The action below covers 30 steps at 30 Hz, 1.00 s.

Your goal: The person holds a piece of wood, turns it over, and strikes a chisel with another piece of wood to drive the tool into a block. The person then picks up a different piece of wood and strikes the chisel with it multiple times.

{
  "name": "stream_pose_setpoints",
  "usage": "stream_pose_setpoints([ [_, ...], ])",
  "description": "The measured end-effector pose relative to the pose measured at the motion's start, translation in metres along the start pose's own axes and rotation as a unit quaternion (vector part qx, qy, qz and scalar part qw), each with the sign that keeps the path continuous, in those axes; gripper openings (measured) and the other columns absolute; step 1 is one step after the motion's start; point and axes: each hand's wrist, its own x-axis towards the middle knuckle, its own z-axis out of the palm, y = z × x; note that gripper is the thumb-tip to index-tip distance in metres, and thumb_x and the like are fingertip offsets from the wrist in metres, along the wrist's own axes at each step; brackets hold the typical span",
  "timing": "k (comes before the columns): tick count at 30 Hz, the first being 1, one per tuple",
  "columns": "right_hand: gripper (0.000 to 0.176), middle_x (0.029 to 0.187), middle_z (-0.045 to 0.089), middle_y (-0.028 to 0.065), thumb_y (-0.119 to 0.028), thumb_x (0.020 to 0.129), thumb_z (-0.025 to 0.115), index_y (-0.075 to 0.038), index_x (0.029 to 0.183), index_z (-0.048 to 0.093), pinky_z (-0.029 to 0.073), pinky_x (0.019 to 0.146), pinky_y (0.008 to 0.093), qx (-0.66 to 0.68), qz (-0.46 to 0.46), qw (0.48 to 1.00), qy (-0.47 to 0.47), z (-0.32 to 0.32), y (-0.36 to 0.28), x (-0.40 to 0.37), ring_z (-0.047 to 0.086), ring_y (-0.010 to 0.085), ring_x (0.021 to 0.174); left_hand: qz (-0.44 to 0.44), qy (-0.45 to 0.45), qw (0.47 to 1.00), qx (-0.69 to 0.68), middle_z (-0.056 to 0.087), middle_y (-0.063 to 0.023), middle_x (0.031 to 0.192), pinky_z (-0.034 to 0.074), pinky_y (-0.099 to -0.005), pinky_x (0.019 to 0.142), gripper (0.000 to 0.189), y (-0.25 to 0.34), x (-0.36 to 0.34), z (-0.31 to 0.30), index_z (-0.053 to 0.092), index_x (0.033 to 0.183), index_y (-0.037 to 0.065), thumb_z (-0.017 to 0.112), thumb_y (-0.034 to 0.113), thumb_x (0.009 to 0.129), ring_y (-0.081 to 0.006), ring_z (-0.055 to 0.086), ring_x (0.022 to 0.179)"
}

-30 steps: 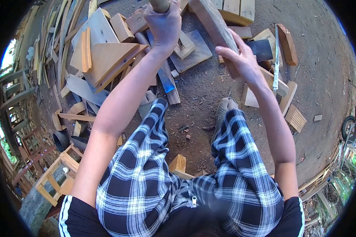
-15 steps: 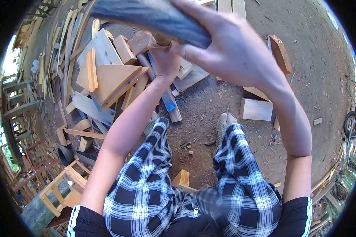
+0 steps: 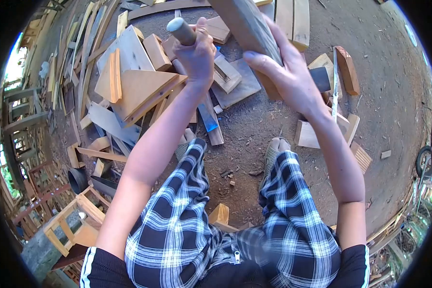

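My left hand [image 3: 197, 60] is wrapped round a short round wooden handle [image 3: 183, 32]. Its pale flat end points up and to the left; whatever lies below the fist is hidden. My right hand [image 3: 293, 72] grips a thick, weathered piece of wood [image 3: 249, 31], thumb on the near face and fingers behind. That wood slants up out of the top of the view, a gap to the right of the handle. Beyond my hands, a wooden block with a slot cut in it [image 3: 226, 74] rests on a grey board [image 3: 242, 89].
A heap of offcuts and boards [image 3: 144, 91] lies left of my legs. At right, a handsaw [image 3: 335, 84] leans among wood pieces beside a reddish-brown block [image 3: 346, 72]. Long planks [image 3: 293, 19] lie at the top. A small wooden frame [image 3: 77, 225] stands lower left.
The piece of wood has swung from nearly level across the handle to a steep slant at the right. My left hand has risen slightly, and the handle's end now shows.
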Motion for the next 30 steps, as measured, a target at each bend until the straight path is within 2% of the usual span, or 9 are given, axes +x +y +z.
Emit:
stream_pose_setpoints([
  [1,0.083,0.136,0.053,0.0202,-0.043,0.084,0.067,-0.006,0.151,0.032,0.044,0.101,0.0393,0.038,0.07,0.996,-0.046,-0.003,0.006,-0.003,0.054,0.0267,0.122,0.011,0.04,0.999,0.002,0.041,0.0026,0.053,0.032,-0.0265,0.039,0.026,0.006,0.002,0.009,0.049,0.088,0.008,0.069,0.023,0.094,-0.0061,0.036,0.04],
  [3,0.081,0.134,0.054,0.0193,-0.043,0.085,0.067,-0.006,0.15,0.034,0.042,0.104,0.0396,0.083,0.117,0.988,-0.052,0.006,0.035,-0.015,0.053,0.0264,0.122,0.01,0.06,0.998,0.005,0.042,0.0022,0.054,0.033,-0.0263,0.039,0.026,0.006,0.006,0.005,0.048,0.088,0.008,0.068,0.023,0.095,-0.0064,0.037,0.04],
  [6,0.073,0.133,0.056,0.0165,-0.036,0.087,0.066,-0.006,0.147,0.038,0.04,0.104,0.0365,0.128,0.261,0.952,-0.095,0.016,0.061,-0.045,0.053,0.0234,0.121,0.003,0.092,0.996,-0.003,0.043,0.0018,0.054,0.032,-0.0252,0.038,0.027,0.007,0.007,-0.002,0.046,0.086,0.009,0.067,0.023,0.095,-0.0067,0.037,0.04],
  [9,0.072,0.132,0.056,0.0153,-0.036,0.087,0.066,-0.007,0.147,0.039,0.04,0.104,0.0359,0.127,0.316,0.934,-0.109,0.027,0.077,-0.068,0.054,0.0228,0.12,0.019,0.101,0.994,-0.028,0.044,0.001,0.054,0.033,-0.0249,0.036,0.027,0.007,0.005,-0.002,0.047,0.085,0.007,0.067,0.023,0.095,-0.0058,0.038,0.039],
  [12,0.073,0.132,0.056,0.0147,-0.036,0.087,0.066,-0.007,0.148,0.038,0.039,0.104,0.036,0.106,0.33,0.931,-0.111,0.027,0.077,-0.078,0.053,0.0221,0.12,0.01,0.095,0.994,-0.044,0.043,0.0013,0.053,0.031,-0.0248,0.037,0.027,0.016,0.005,-0.001,0.048,0.086,0.007,0.067,0.023,0.095,-0.0055,0.037,0.039],
  [14,0.074,0.133,0.055,0.0141,-0.036,0.087,0.066,-0.008,0.149,0.037,0.039,0.104,0.0358,0.125,0.333,0.928,-0.114,0.026,0.083,-0.079,0.053,0.0211,0.12,0.042,0.067,0.996,-0.046,0.042,0.0016,0.053,0.03,-0.0248,0.037,0.027,0.023,0.006,-0.002,0.048,0.086,0.007,0.068,0.023,0.095,-0.0051,0.036,0.04],
  [16,0.074,0.137,0.051,0.0112,-0.039,0.09,0.064,-0.009,0.151,0.034,0.033,0.108,0.0353,0.153,0.363,0.909,-0.135,0.022,0.08,-0.075,0.047,0.0201,0.126,0.055,0.045,0.997,-0.034,0.043,0.0016,0.053,0.031,-0.0252,0.037,0.028,0.021,0.007,-0.005,0.049,0.085,0.007,0.069,0.023,0.094,-0.0049,0.036,0.04],
  [18,0.076,0.134,0.052,0.0106,-0.041,0.089,0.064,-0.01,0.151,0.034,0.035,0.105,0.0343,0.177,0.368,0.904,-0.129,0.019,0.081,-0.072,0.049,0.0194,0.123,0.05,0.017,0.999,0.008,0.042,-0.0006,0.054,0.033,-0.0273,0.041,0.029,0.02,0.007,-0.004,0.046,0.082,0.008,0.067,0.024,0.096,-0.0086,0.038,0.041],
  [30,0.074,0.134,0.054,0.0122,-0.039,0.088,0.065,-0.011,0.15,0.036,0.037,0.105,0.0373,0.146,0.383,0.907,-0.098,0.009,0.073,-0.069,0.051,0.0207,0.123,0.037,-0.036,0.998,0.019,0.042,0.0004,0.053,0.033,-0.0259,0.04,0.032,0.008,0.008,0.0,0.045,0.078,0.01,0.066,0.026,0.096,-0.008,0.038,0.041],
])
